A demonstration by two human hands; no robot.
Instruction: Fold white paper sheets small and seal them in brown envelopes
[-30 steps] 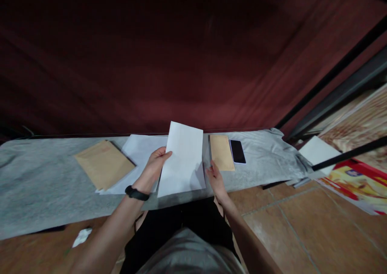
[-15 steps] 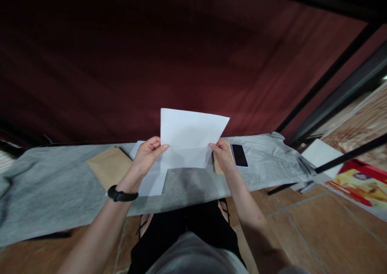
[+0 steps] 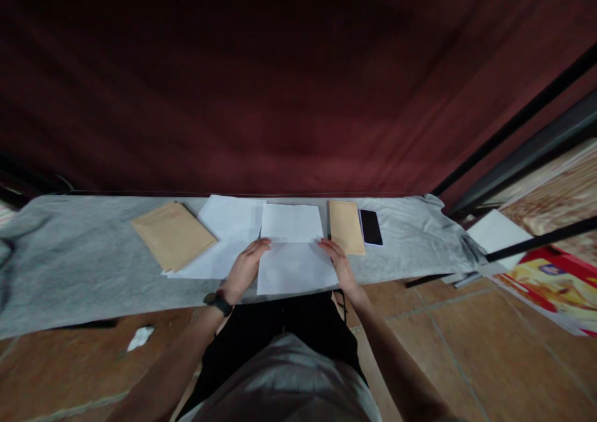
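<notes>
A white sheet of paper [image 3: 298,266] with a crease across it lies on the grey cloth in front of me. At its left edge, by the crease, my left hand [image 3: 246,266] grips it. My right hand [image 3: 337,263] holds the opposite edge, its fingers close together near the crease. More white paper [image 3: 231,223] lies to the left, partly under brown envelopes [image 3: 175,235]. Right of the creased sheet is a single brown envelope [image 3: 346,226], with a dark-screened phone [image 3: 371,227] beside it.
The grey cloth [image 3: 93,254] covers a long narrow bench. A dark red curtain [image 3: 280,99] hangs behind it. Black metal bars [image 3: 541,245] and a red and yellow box [image 3: 559,285] stand at the right. A crumpled white scrap [image 3: 140,338] lies on the tiled floor.
Both hands have lowered the raised sheet onto the cloth, where it now lies nearly flat. The view has shifted, showing the brown envelope at the right fully and a scrap on the floor.
</notes>
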